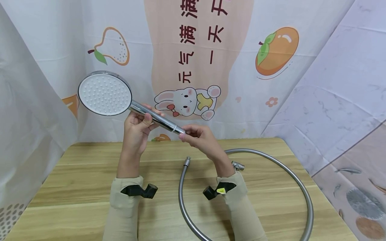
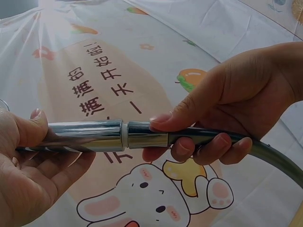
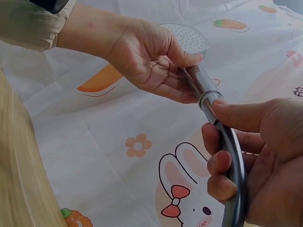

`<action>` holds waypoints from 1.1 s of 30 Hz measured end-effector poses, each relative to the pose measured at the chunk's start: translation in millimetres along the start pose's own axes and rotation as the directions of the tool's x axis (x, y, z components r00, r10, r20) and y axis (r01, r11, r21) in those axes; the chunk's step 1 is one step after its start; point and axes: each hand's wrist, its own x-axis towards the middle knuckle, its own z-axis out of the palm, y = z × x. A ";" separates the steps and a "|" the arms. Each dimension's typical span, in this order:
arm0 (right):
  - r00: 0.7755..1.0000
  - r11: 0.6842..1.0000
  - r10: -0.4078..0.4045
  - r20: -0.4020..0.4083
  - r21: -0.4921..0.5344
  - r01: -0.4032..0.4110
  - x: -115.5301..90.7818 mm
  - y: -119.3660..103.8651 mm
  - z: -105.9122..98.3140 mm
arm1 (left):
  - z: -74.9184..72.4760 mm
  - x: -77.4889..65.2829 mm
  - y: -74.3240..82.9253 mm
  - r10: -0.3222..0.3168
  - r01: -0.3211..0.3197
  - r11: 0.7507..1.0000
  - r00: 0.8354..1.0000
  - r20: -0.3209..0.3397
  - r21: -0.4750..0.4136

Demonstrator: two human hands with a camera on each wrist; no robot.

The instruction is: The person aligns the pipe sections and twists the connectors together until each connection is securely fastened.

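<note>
A chrome shower head (image 1: 105,94) with a white nozzle face is held up above the table, its face at the upper left and its handle (image 2: 90,135) sloping down to the right. My left hand (image 1: 136,129) grips that handle, thumb on the near side. With thumb and fingers, my right hand (image 1: 201,139) pinches the grey shower hose (image 1: 308,204) at its chrome connector (image 2: 147,137). The connector lines up with the handle's end, and a narrow pale ring (image 2: 124,135) shows between them. Whether threads are engaged is hidden.
The hose loops over the wooden table (image 1: 84,194) to the right, its other end fitting (image 1: 187,162) lying between the forearms. A small chrome valve (image 1: 238,165) lies beside the right wrist. A printed curtain (image 1: 135,20) hangs behind.
</note>
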 end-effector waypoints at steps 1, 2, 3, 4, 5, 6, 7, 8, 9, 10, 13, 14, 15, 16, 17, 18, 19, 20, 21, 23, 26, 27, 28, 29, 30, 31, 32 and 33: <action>1.000 1.000 -0.001 -0.001 -0.002 0.001 -0.1 -0.1 0.1 | 0.0 0.0 -0.1 0.001 -0.001 1.000 1.000 0.000 -0.002; 1.000 1.000 -0.002 -0.003 -0.003 0.002 -0.2 -0.1 0.1 | 0.0 -0.1 -0.2 0.001 -0.001 1.000 1.000 0.000 -0.007; 1.000 1.000 -0.002 -0.004 -0.005 0.002 -0.4 -0.1 0.1 | 0.1 -0.1 -0.3 0.001 -0.001 1.000 1.000 0.000 -0.011; 1.000 1.000 -0.004 -0.003 -0.004 0.004 -0.4 0.0 0.0 | 0.1 -0.2 -0.5 0.001 -0.001 1.000 1.000 -0.001 -0.015; 1.000 1.000 -0.005 -0.002 -0.003 0.005 -0.5 -0.2 0.0 | 0.1 -0.2 -0.6 0.002 -0.002 1.000 1.000 -0.002 -0.017; 1.000 1.000 -0.007 0.000 -0.003 0.007 -0.6 -0.4 -0.1 | 0.1 -0.3 -0.7 0.002 -0.002 1.000 1.000 -0.002 -0.019; 1.000 1.000 -0.011 0.004 -0.003 0.011 -0.7 -0.5 -0.2 | 0.1 -0.3 -0.8 0.002 -0.002 1.000 1.000 -0.003 -0.019; 1.000 1.000 -0.016 0.007 -0.004 0.016 -0.8 -0.6 -0.4 | 0.2 -0.3 -0.9 0.001 -0.001 1.000 1.000 -0.003 -0.020; 1.000 1.000 -0.019 0.012 -0.006 0.020 -1.0 -0.8 -0.5 | 0.3 -0.3 -1.0 0.000 0.000 1.000 1.000 -0.003 -0.018; 1.000 1.000 -0.023 0.017 -0.008 0.023 -1.0 -1.0 -0.6 | 0.4 -0.3 -1.0 -0.001 0.001 1.000 1.000 -0.003 -0.016; 0.999 0.999 -0.032 0.027 -0.021 0.033 -1.3 -1.4 -1.1 | 0.7 -0.3 -1.0 -0.001 0.001 1.000 1.000 -0.003 -0.008; 0.999 0.999 -0.035 0.031 -0.026 0.035 -1.4 -1.7 -1.2 | 0.8 -0.3 -0.9 -0.001 0.001 1.000 1.000 -0.004 -0.006; 0.999 0.999 -0.035 0.034 -0.029 0.036 -1.4 -1.9 -1.2 | 0.9 -0.2 -0.9 -0.002 0.002 1.000 1.000 -0.004 -0.003; 0.999 0.999 -0.036 0.038 -0.031 0.037 -1.2 -1.9 -1.1 | 1.0 -0.2 -0.8 -0.001 0.001 1.000 1.000 -0.005 -0.002; 0.998 0.999 -0.037 0.042 -0.032 0.039 -1.2 -2.1 -1.1 | 1.1 -0.2 -0.7 0.000 0.000 1.000 1.000 -0.007 0.002; 0.998 0.999 -0.035 0.046 -0.033 0.036 -1.2 -2.3 -1.1 | 1.1 -0.2 -0.7 0.001 -0.001 1.000 1.000 -0.007 0.008; 0.998 0.999 -0.034 0.052 -0.034 0.036 -1.0 -2.4 -1.0 | 1.2 -0.2 -0.6 0.001 -0.001 1.000 1.000 -0.008 0.013; 0.998 0.999 -0.030 0.055 -0.033 0.032 -0.9 -2.3 -1.0 | 1.3 -0.2 -0.6 0.001 -0.001 1.000 1.000 -0.009 0.013; 0.998 0.999 -0.027 0.058 -0.031 0.028 -0.8 -2.3 -1.0 | 1.4 -0.2 -0.5 0.001 -0.001 1.000 1.000 -0.010 0.013; 0.998 0.999 -0.020 0.064 -0.029 0.022 -0.6 -2.4 -1.0 | 1.5 -0.2 -0.5 0.002 -0.002 1.000 1.000 -0.010 0.020; 0.997 0.999 -0.019 0.070 -0.025 0.021 -0.2 -2.3 -0.8 | 1.5 -0.2 -0.8 0.002 -0.002 1.000 1.000 -0.011 0.019; 0.997 0.999 -0.021 0.071 -0.025 0.023 -0.1 -2.2 -0.7 | 1.4 -0.1 -0.9 0.002 -0.002 1.000 1.000 -0.010 0.018; 0.997 0.999 -0.022 0.071 -0.026 0.024 -0.1 -2.1 -0.6 | 1.3 -0.1 -1.1 0.002 -0.002 1.000 1.000 -0.009 0.019; 0.997 0.999 -0.022 0.068 -0.026 0.024 -0.1 -2.1 -0.4 | 1.2 0.0 -1.2 0.003 -0.002 1.000 1.000 -0.009 0.016; 0.998 0.999 -0.022 0.063 -0.025 0.024 0.0 -1.7 -0.3 | 1.1 0.0 -1.3 0.003 -0.003 1.000 1.000 -0.009 0.012; 0.998 0.999 -0.021 0.054 -0.027 0.022 -0.1 -1.3 -0.1 | 1.0 -0.1 -1.4 0.002 -0.002 1.000 1.000 -0.011 0.006; 0.999 0.999 -0.022 0.044 -0.028 0.023 0.0 -0.7 0.1 | 0.9 -0.2 -1.4 0.002 -0.002 1.000 1.000 -0.013 0.000; 0.999 0.999 -0.026 0.034 -0.026 0.026 0.1 -0.1 0.5 | 0.7 -0.2 -1.5 0.002 -0.002 1.000 1.000 -0.015 -0.002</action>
